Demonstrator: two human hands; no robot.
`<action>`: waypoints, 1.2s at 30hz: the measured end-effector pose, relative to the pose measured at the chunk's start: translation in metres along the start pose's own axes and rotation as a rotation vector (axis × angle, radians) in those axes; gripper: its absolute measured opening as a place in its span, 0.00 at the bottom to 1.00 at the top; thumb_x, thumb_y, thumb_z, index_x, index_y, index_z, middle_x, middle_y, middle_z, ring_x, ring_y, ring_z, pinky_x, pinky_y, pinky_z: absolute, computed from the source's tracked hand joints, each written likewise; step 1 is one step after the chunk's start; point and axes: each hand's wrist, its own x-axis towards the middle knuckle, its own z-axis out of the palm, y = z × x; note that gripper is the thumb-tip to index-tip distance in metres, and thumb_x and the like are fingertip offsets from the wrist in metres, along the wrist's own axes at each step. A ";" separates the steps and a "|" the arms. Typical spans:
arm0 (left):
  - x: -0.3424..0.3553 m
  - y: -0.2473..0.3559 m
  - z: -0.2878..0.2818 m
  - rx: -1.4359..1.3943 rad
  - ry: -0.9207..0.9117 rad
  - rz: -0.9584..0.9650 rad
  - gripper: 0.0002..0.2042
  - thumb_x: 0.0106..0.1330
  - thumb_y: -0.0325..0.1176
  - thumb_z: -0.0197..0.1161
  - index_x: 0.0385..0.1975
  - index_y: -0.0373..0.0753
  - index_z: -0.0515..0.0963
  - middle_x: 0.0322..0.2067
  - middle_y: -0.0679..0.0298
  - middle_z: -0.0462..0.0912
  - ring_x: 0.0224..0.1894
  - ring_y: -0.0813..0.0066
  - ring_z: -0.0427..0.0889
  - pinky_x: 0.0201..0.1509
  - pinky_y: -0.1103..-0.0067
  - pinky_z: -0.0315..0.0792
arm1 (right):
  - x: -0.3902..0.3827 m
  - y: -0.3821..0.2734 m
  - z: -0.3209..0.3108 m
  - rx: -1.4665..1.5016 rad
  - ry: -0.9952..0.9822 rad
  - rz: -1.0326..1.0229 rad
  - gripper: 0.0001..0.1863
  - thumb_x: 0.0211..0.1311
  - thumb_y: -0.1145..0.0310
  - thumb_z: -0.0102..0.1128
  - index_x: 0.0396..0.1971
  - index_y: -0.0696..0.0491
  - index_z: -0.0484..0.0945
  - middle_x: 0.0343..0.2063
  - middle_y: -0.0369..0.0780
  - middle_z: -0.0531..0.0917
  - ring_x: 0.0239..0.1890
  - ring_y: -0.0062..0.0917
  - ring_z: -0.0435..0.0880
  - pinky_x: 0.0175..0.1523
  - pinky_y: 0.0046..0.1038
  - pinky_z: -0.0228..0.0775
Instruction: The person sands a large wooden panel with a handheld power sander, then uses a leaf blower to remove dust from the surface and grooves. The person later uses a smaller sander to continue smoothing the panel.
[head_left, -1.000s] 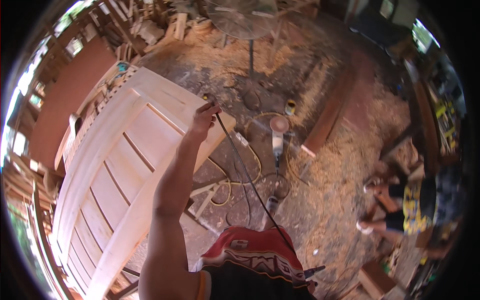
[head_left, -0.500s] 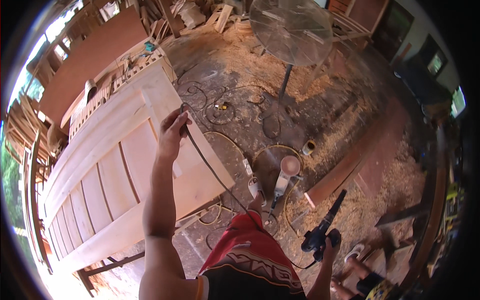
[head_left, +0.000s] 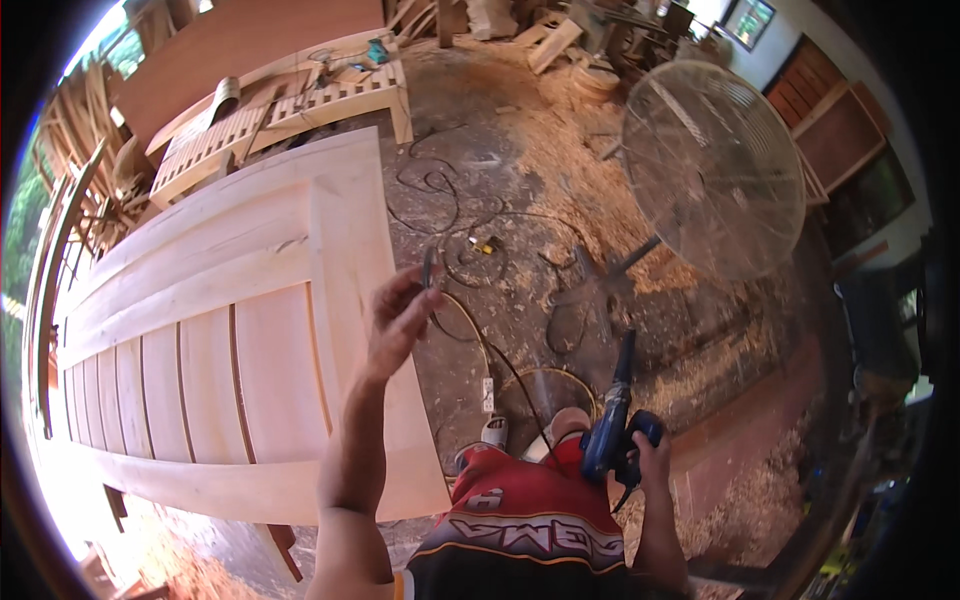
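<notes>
My left hand (head_left: pixel 400 315) is raised over the right edge of a large pale wooden panel door (head_left: pixel 345 220), its fingers closed on a black power cord (head_left: pixel 505 362). A loop of the cord stands up from the fingers, and the rest hangs down toward my red shorts. On the right, my right hand (head_left: pixel 652 460) grips the handle of a dark blue handheld blower (head_left: pixel 606 440). The blower's black nozzle points away from me, toward the floor. Just beyond my shorts shows the round disc of a power sander (head_left: pixel 571 421); its body is mostly hidden.
A white socket strip (head_left: pixel 488 394) on a yellow cord lies near my foot. Cords loop over the floor around a small yellow item (head_left: pixel 485 244). A large caged fan (head_left: pixel 712 170) stands at the far right. Behind the door is a slatted wooden piece (head_left: pixel 290 120). Shavings (head_left: pixel 580 170) cover much of the floor.
My view has swung to the right and closer to the door. The blower has come up and inward, nearer my body. My left hand still holds the cord. The person at lower right has left the view.
</notes>
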 end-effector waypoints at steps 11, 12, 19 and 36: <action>0.113 -0.027 -0.061 0.045 0.586 -0.179 0.16 0.77 0.40 0.63 0.55 0.34 0.81 0.28 0.69 0.82 0.26 0.89 0.75 0.29 0.85 0.71 | 0.233 -0.143 0.158 -0.129 -0.325 0.019 0.21 0.67 0.62 0.72 0.52 0.54 0.74 0.34 0.40 0.84 0.22 0.23 0.82 0.24 0.28 0.75; 0.150 0.004 -0.040 -0.126 0.366 -0.076 0.14 0.77 0.40 0.62 0.50 0.34 0.83 0.27 0.68 0.83 0.26 0.85 0.76 0.30 0.83 0.70 | 0.254 -0.143 0.168 -0.169 -0.330 0.012 0.20 0.67 0.63 0.71 0.52 0.53 0.74 0.33 0.40 0.84 0.21 0.23 0.82 0.23 0.28 0.75; 0.250 -0.090 0.037 0.817 -0.030 -0.239 0.18 0.76 0.45 0.59 0.50 0.35 0.82 0.38 0.50 0.89 0.44 0.51 0.88 0.51 0.64 0.79 | 0.389 -0.205 0.264 -0.294 -0.396 -0.126 0.32 0.65 0.65 0.71 0.68 0.52 0.72 0.35 0.41 0.85 0.18 0.24 0.82 0.22 0.28 0.75; 0.452 -0.298 0.001 0.379 0.204 -0.584 0.22 0.70 0.44 0.61 0.55 0.34 0.83 0.48 0.46 0.88 0.53 0.52 0.87 0.59 0.66 0.77 | 0.576 -0.288 0.391 -0.524 -0.355 -0.117 0.33 0.62 0.64 0.73 0.66 0.55 0.72 0.37 0.43 0.85 0.18 0.27 0.83 0.23 0.30 0.77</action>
